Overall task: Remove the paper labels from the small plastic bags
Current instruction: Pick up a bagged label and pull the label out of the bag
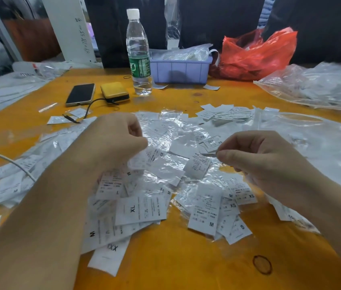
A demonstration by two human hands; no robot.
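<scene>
Both hands work over the middle of the orange desk (pixel 186 258), above a heap of small plastic bags (pixel 165 164) and loose paper labels (pixel 140 209). The left hand (pixel 119 139) is curled, its fingers closed round a clear bag with a printed label (pixel 148 156) hanging below the knuckles. The right hand (pixel 255 155) is also curled, thumb and forefinger pinching the thin edge of something pale; whether that is film or paper cannot be told. The two hands are near each other but apart.

Labels marked XL, M, S and XS lie scattered toward the near edge, many overlapping. A tidier stack of labels (pixel 226 114) sits beyond the hands, toward the far right.

Along the far edge stand a water bottle (pixel 138 53), a lavender plastic bin (pixel 181 69) and a red plastic bag (pixel 255 55). A phone (pixel 80 94) and a yellow power bank (pixel 114 92) lie on the far left side, joined by a dark cable. A large clear bag (pixel 316 86) rests by the right edge.
</scene>
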